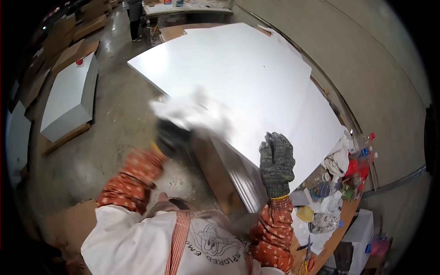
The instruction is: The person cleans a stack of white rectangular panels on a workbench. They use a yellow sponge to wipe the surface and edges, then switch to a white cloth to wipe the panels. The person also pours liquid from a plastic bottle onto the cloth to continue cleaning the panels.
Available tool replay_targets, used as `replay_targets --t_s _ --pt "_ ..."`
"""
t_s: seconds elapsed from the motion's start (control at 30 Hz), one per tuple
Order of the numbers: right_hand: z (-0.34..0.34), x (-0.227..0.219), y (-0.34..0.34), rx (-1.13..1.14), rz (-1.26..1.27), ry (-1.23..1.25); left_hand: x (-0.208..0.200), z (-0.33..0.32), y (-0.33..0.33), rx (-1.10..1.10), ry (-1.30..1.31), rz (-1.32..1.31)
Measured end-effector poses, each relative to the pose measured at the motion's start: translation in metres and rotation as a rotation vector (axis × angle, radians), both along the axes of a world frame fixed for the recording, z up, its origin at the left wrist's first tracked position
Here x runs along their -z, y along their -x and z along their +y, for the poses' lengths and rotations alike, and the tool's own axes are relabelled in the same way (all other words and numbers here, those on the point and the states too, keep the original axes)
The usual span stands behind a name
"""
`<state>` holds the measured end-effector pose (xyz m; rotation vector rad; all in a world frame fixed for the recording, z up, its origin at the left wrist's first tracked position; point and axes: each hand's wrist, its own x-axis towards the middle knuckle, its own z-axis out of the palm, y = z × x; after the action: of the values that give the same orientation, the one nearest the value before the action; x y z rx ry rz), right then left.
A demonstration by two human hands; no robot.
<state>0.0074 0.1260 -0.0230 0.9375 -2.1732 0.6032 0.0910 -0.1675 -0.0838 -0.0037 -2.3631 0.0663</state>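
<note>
A large white panel (pixel 238 78) lies flat in front of me, on top of a stack of similar panels (pixel 238 178). My left hand (pixel 172 137), in a dark grey glove and smeared by motion, grips a blurred white cloth (pixel 195 110) at the panel's left edge. Part of the cloth spreads over the white surface; the fingers are partly hidden behind it. On the panel's near edge rests my right hand (pixel 277 162), in a grey knit glove with a yellow cuff band. Its fingers are stretched forward and it holds nothing.
Plastic bottles (pixel 325 223), rags (pixel 338 161) and scissors (pixel 308 256) clutter a wooden board at the right. Another stack of white panels (pixel 68 98) stands on the left, a red round object (pixel 79 62) on top. A wall rises at right; a person (pixel 134 18) stands far back.
</note>
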Motion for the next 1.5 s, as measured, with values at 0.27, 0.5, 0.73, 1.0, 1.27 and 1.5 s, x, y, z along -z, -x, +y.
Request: replay_targets --t_s 0.27,0.5,0.73,1.0,1.27,1.5 --pt "-0.006 -0.005 -0.01 0.002 -0.037 0.128 -0.022 -0.092 -0.022 -0.206 -0.012 0.306" --pt "-0.001 0.001 -0.008 -0.03 -0.176 0.122 -0.024 0.091 -0.011 0.564 -0.244 0.135" --pt "-0.006 -0.009 -0.012 0.013 -0.056 0.128 0.006 -0.031 0.012 0.301 -0.111 0.103" --pt "-0.021 -0.017 -0.021 -0.001 -0.141 0.215 -0.015 -0.294 -0.003 -0.495 -0.358 0.095" --pt "-0.021 -0.008 -0.017 0.087 -0.298 0.357 -0.041 -0.341 -0.02 -0.266 -0.763 0.275" --pt "-0.003 0.02 -0.027 0.088 -0.414 0.723 -0.08 -0.305 0.018 0.345 -0.337 -0.103"
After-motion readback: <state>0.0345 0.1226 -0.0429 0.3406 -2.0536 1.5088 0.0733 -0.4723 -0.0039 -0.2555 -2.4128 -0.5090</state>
